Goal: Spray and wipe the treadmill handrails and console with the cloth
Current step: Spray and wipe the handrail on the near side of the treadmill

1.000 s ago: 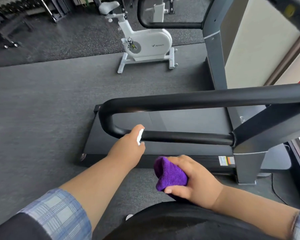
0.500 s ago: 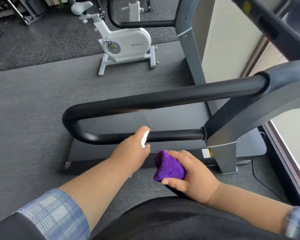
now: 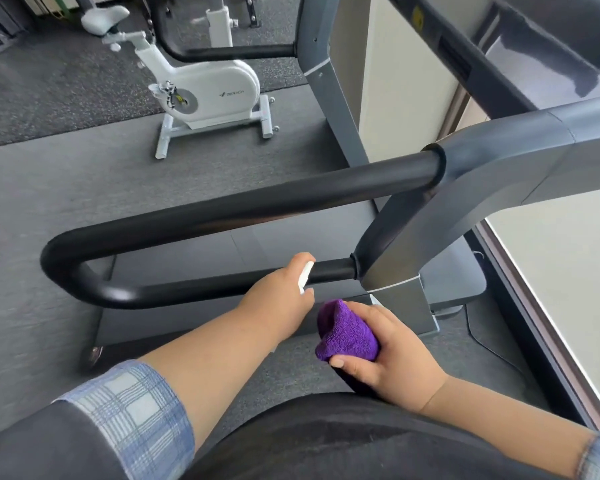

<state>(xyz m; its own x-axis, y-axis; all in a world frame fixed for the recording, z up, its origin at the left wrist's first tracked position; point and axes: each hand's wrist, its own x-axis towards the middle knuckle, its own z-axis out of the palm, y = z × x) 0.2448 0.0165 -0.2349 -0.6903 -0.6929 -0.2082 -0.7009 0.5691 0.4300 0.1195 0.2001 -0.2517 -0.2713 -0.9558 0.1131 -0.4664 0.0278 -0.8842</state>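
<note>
Gym floor [image 3: 66,202]: one handrail [image 3: 222,216], one cloth [image 3: 347,332], two hands.

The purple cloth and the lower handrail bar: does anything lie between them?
In the head view nothing does: only the dark treadmill deck edge shows between cloth and bar.

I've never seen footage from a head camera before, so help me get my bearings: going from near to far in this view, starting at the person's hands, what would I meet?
The right hand gripping the purple cloth → the left hand holding a small white spray bottle → the black handrail → the white exercise bike.
</note>
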